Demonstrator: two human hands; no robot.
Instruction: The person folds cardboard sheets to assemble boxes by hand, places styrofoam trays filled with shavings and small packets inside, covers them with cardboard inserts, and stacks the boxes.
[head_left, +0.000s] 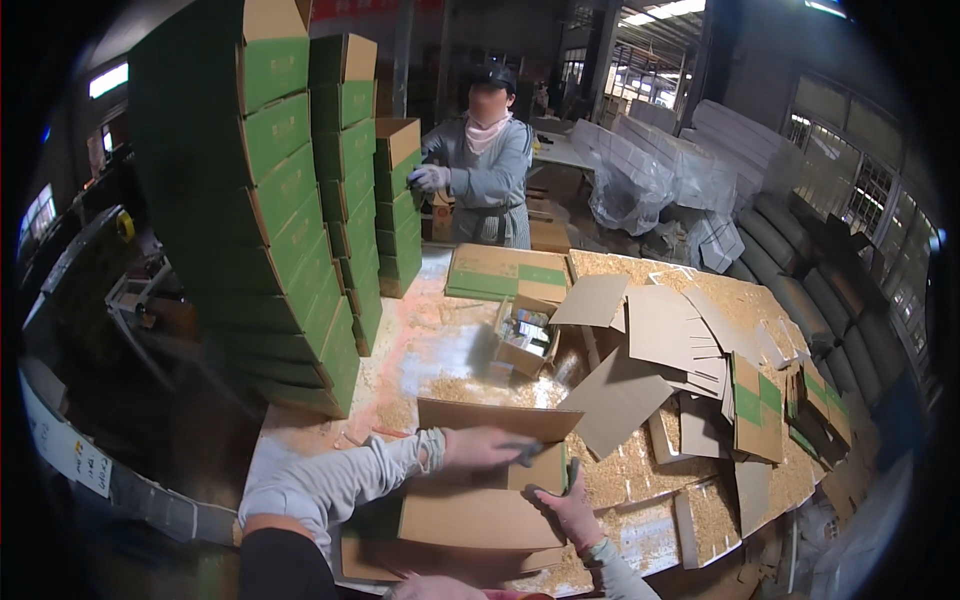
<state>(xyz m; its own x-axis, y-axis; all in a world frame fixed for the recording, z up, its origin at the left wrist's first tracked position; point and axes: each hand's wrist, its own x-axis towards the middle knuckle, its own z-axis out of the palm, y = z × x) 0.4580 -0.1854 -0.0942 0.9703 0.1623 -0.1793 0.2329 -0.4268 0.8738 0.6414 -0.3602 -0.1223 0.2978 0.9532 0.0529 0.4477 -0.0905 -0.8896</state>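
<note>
In front of me lies a cardboard box (480, 517) with its long flaps raised and green on parts of its outside. My left hand (487, 448), in a thin glove with dark grey fingertips, reaches across the box opening, fingers pointing right. Its fingertips are blurred, and whether they hold anything is unclear. At the box's right end is my right hand (574, 510), gloved alike. Its thumb touches the corner of the near flap, while a finger points up, spread from the thumb.
Tall stacks of green boxes (285, 180) rise at the left. Loose cardboard sheets (615, 397) and foam trays of wood shavings (701, 517) cover the right side. A small open carton (525, 352) holds packaged items. A co-worker (484, 165) touches the far stack.
</note>
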